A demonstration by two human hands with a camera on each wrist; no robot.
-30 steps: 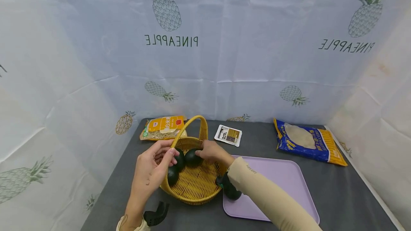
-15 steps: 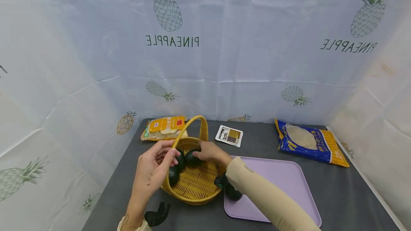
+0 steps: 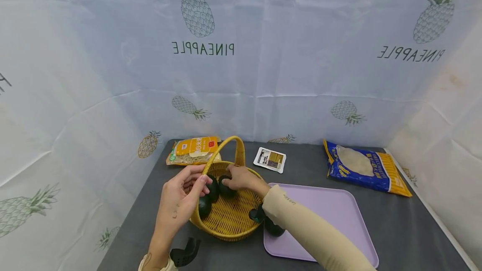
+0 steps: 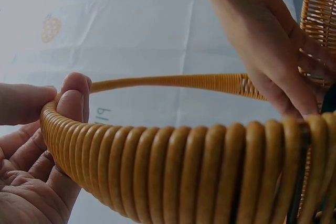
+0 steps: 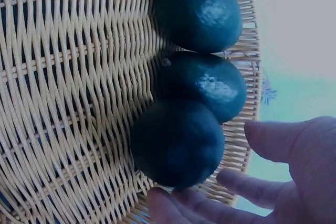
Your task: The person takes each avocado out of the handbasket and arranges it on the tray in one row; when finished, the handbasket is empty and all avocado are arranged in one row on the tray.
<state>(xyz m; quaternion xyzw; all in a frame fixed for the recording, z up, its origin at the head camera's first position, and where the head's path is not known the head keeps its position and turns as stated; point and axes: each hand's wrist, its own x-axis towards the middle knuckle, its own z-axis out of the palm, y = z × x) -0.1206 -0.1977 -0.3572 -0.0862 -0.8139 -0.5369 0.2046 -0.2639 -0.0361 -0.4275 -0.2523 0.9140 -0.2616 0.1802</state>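
Note:
My left hand point(image 3: 177, 200) pinches the wrapped handle point(image 4: 173, 166) of a yellow wicker basket point(image 3: 229, 235) between thumb and fingers. Inside it, three dark green avocados lie together by the left and back wall; they show in a row in the right wrist view, with the lowest avocado point(image 5: 178, 142) closest to my right hand point(image 5: 278, 182). In that view, the thumb stands off this avocado and the other fingers are loosely spread along its lower edge. From the head view, my right hand reaches over the basket's right rim. Another avocado point(image 3: 274, 228) rests on the purple tray point(image 3: 327, 221), partly behind the right forearm.
Behind the basket lies a yellow food packet point(image 3: 193, 150). A small white-edged packet point(image 3: 270, 160) is at the back middle. On the right, a blue and yellow bag point(image 3: 363, 166) lies beyond the tray. A pineapple-printed curtain point(image 3: 286, 74) backs the dark table point(image 3: 410, 229).
My right hand has shifted slightly left and up over the back avocado, its thumb loosening from the fruit. The left hand keeps its hold on the handle. The head view has drifted a little.

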